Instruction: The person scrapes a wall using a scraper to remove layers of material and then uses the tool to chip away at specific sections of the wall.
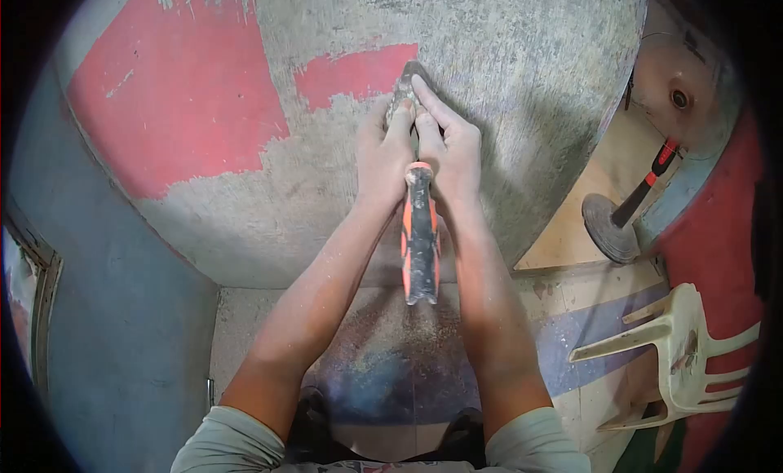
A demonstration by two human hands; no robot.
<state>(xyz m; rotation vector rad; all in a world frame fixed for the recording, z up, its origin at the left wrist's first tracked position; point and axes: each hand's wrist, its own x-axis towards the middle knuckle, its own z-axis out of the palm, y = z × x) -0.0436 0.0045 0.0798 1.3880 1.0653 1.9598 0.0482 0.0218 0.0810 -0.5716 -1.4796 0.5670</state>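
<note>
A scraper with a black and orange handle [422, 245] points back toward me, its metal head pressed against the wall [522, 73]. My left hand [385, 159] grips it from the left, fingers wrapped near the head. From the other side, my right hand [453, 156] holds it too, with the index finger stretched along the blade. Pale dust coats both hands and forearms. The tip meets the right end of a small red paint patch [359, 72]. A larger red patch [188, 98] with ragged edges covers the wall further left; grey, scratched surface surrounds both.
A blue-grey wall [122, 269] borders the left side. Dust and paint flakes lie on the tiled floor [391, 363]. At right are a cream plastic chair [683, 351] and a round-based object with a black and red stem [610, 228].
</note>
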